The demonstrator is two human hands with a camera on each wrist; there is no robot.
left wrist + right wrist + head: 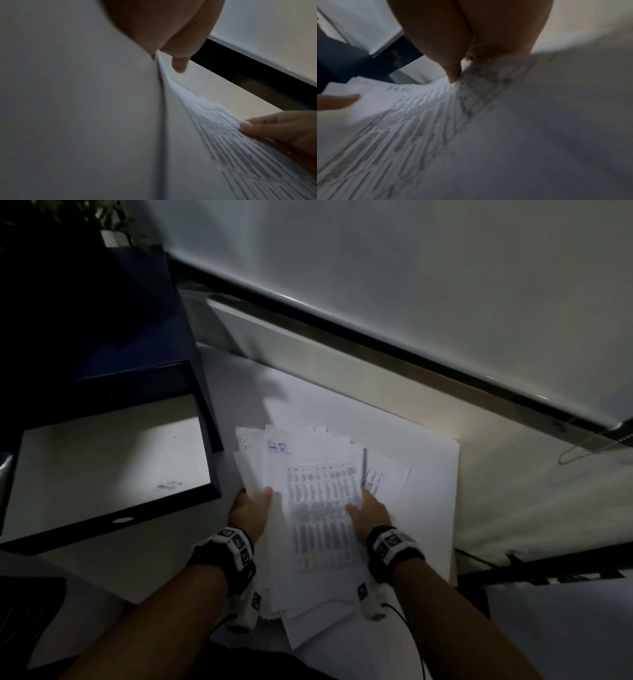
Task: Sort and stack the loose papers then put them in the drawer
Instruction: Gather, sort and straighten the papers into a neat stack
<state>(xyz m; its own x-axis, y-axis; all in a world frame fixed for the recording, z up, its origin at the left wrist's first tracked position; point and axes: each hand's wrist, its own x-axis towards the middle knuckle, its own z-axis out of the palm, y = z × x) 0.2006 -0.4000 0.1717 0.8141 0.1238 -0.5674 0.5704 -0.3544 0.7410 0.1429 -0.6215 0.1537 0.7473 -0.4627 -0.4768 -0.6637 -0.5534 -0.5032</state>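
A fanned bundle of printed papers is held above a large white sheet on the desk. The top page carries a dense table and blue handwriting near its upper edge. My left hand grips the bundle's left edge, thumb on top and fingers underneath. My right hand holds the right edge, thumb lying on the printed page. In the left wrist view the thumb presses the paper edge. An open drawer with a pale bottom and dark rim sits at the left.
A dark blue cabinet stands above the drawer, with a plant behind it. A white wall panel with a dark rail runs along the back. A dark keyboard-like object lies at lower left. A cable trails from my right wrist.
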